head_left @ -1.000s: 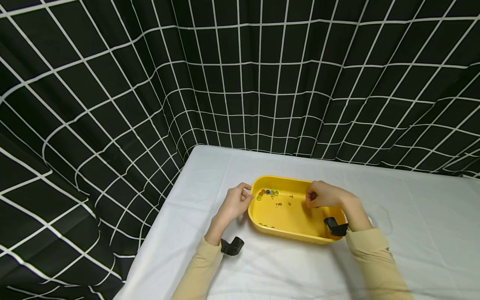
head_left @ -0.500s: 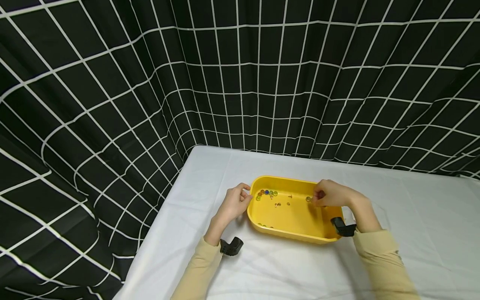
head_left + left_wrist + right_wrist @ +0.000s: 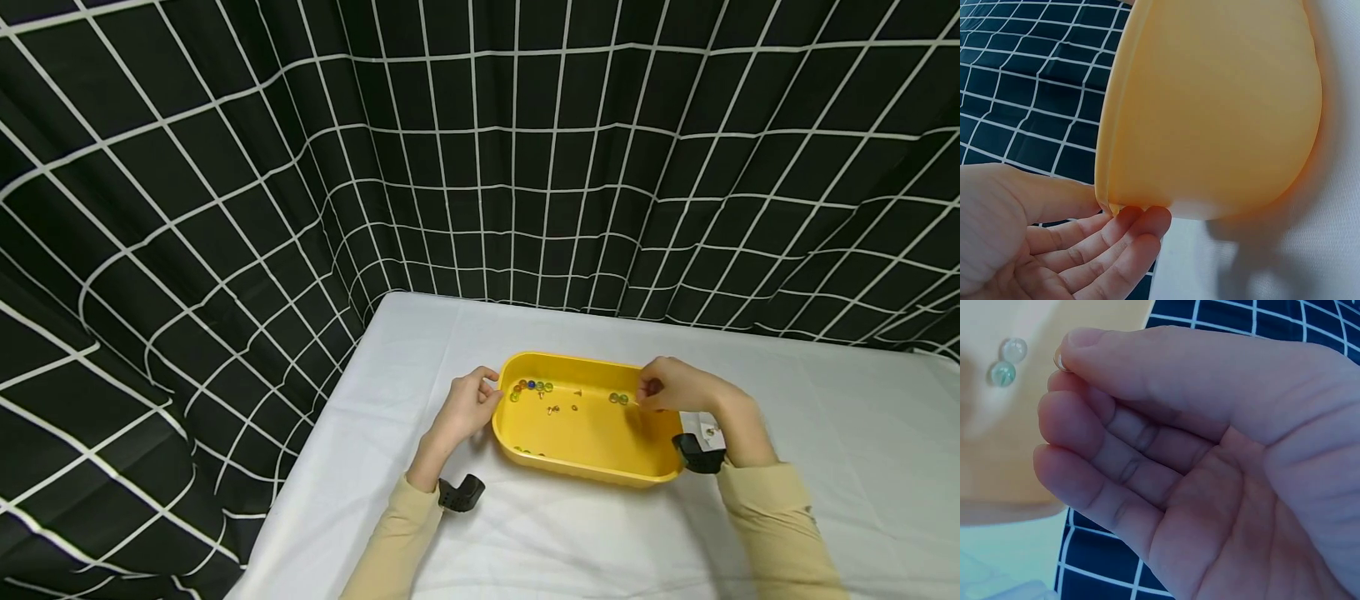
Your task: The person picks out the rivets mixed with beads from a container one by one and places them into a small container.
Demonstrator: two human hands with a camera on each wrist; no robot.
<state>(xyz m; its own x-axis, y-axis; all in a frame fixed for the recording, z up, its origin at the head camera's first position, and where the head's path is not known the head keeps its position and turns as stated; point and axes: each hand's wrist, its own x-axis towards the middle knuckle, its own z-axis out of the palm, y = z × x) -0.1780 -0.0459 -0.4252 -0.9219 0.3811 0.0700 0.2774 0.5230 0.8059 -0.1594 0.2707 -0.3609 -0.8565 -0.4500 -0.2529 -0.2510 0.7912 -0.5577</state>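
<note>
In the head view, a yellow tray (image 3: 592,477) holds glass marbles (image 3: 532,385) along its far left corner and several small brass-coloured screws (image 3: 552,409) on its floor. My left hand (image 3: 469,405) grips the tray's left end; in the left wrist view the thumb is at the rim and the curled fingers are underneath. Over the tray's right end, my right hand (image 3: 678,387) pinches a tiny shiny gold-coloured piece (image 3: 1060,360) between thumb and index finger. It looks like a screw, mostly hidden by the fingertips. Two greenish marbles (image 3: 1004,374) lie beside that hand.
Right of the tray, partly behind the right wrist, lies a small white or clear holder (image 3: 707,427) with a gold-coloured bit on it. A white cloth (image 3: 862,467) covers the table. Black gridded curtains (image 3: 525,167) stand behind and at the left.
My right hand has moved right towards the tray's right end, uncovering two greenish marbles and part of the holder beside the tray. The left hand keeps its place on the tray.
</note>
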